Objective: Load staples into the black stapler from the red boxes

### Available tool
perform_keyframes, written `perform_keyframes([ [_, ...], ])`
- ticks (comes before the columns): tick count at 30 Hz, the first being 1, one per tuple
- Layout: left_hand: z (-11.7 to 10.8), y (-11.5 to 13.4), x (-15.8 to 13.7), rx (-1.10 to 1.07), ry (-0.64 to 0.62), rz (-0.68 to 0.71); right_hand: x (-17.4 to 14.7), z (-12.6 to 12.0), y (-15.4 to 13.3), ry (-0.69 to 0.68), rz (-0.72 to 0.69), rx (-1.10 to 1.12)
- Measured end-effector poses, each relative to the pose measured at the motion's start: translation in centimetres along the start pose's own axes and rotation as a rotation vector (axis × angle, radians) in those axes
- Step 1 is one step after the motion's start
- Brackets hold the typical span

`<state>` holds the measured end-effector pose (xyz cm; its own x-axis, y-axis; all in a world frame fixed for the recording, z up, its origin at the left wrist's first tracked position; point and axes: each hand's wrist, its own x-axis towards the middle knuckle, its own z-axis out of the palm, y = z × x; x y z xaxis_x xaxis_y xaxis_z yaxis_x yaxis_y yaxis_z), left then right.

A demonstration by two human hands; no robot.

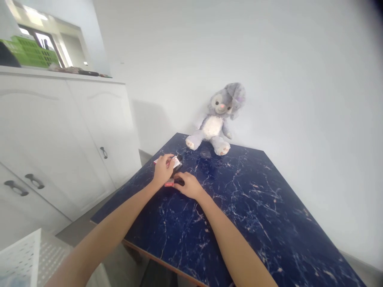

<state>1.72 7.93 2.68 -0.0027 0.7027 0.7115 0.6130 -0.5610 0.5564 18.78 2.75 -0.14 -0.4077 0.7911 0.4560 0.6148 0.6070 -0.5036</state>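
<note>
My left hand (163, 170) is over the left part of the table, its fingers closed in a pinch at a white, red-edged flat item (177, 162). What exactly is between those fingertips is too small to make out. A black object (180, 158) lies right beside it, partly covered. Close by on the right, my right hand (190, 185) has its thumb and fingers curled, the tips at the right end of a small red box (169, 183) with a greyish top. The box is low over the table or resting on it; I cannot tell which.
A grey plush rabbit (213, 126) sits at the back of the blue marbled table (239, 199), against the wall. White cabinets (60, 139) with dark handles stand at left, a green crate (32, 52) on top. A white perforated basket (38, 255) is at lower left.
</note>
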Motion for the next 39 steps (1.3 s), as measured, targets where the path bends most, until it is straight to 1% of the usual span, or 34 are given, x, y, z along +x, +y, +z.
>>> perform_keyframes([
  [2,-0.3,-0.1,0.1,-0.017,0.044,0.007,0.1,-0.1,0.3,0.082,0.044,-0.025],
  [5,-0.6,-0.2,0.0,-0.04,0.159,-0.022,0.2,-0.5,0.6,0.206,0.134,-0.015],
  [7,-0.5,-0.3,-0.2,-0.046,0.216,-0.06,0.1,-0.6,0.4,0.243,0.167,-0.007],
  [8,-0.3,-0.3,-0.4,-0.051,0.23,-0.075,0.0,-0.7,0.2,0.231,0.15,-0.006],
  [9,-0.2,-0.3,-0.5,-0.056,0.236,-0.083,-0.1,-0.6,0.0,0.192,0.104,-0.011],
  [12,0.1,-0.1,-0.7,-0.071,0.228,-0.08,-0.4,-0.2,-0.7,0.022,-0.084,-0.054],
  [13,0.1,-0.1,-0.6,-0.074,0.221,-0.077,-0.5,0.1,-0.7,0.004,-0.104,-0.078],
  [14,0.0,-0.1,-0.5,-0.081,0.21,-0.073,-0.5,0.4,-0.6,0.02,-0.084,-0.106],
  [15,-0.1,-0.2,-0.4,-0.093,0.191,-0.069,-0.4,0.7,-0.3,0.064,-0.027,-0.134],
  [17,-0.6,-0.4,-0.1,-0.123,0.102,-0.048,-0.1,1.2,0.5,0.173,0.158,-0.194],
  [19,-1.1,-0.4,0.2,-0.127,-0.068,0.022,0.3,1.4,1.3,0.243,0.329,-0.217],
  [20,-1.3,-0.4,0.2,-0.105,-0.156,0.083,0.4,1.4,1.6,0.258,0.38,-0.206],
  [22,-1.6,0.0,0.3,-0.026,-0.29,0.24,0.6,1.2,2.1,0.264,0.407,-0.148],
  [23,-1.7,0.2,0.4,0.017,-0.33,0.32,0.6,1.1,2.2,0.267,0.402,-0.108],
  [25,-1.7,0.4,0.5,0.08,-0.35,0.432,0.5,0.8,2.3,0.29,0.407,-0.017],
  [27,-1.4,-0.1,0.7,0.112,-0.307,0.451,0.4,0.5,2.4,0.335,0.431,0.065],
  [29,-1.0,-1.3,1.0,0.135,-0.221,0.369,0.3,0.4,2.5,0.369,0.45,0.101],
  [32,-0.1,-4.2,1.5,0.17,-0.102,0.122,0.2,0.4,2.5,0.37,0.444,0.066],
  [33,0.3,-5.1,1.7,0.17,-0.089,0.029,0.2,0.5,2.4,0.363,0.439,0.054],
  [34,0.6,-5.8,2.0,0.147,-0.109,-0.051,0.2,0.5,2.4,0.356,0.433,0.049],
  [36,1.3,-6.7,2.7,0.033,-0.216,-0.156,0.2,0.5,2.4,0.36,0.436,0.056],
  [38,2.2,-6.6,3.4,-0.101,-0.338,-0.171,0.2,0.4,2.6,0.385,0.455,0.079],
  [39,2.7,-6.3,3.8,-0.152,-0.378,-0.162,0.2,0.3,2.7,0.408,0.468,0.094],
])
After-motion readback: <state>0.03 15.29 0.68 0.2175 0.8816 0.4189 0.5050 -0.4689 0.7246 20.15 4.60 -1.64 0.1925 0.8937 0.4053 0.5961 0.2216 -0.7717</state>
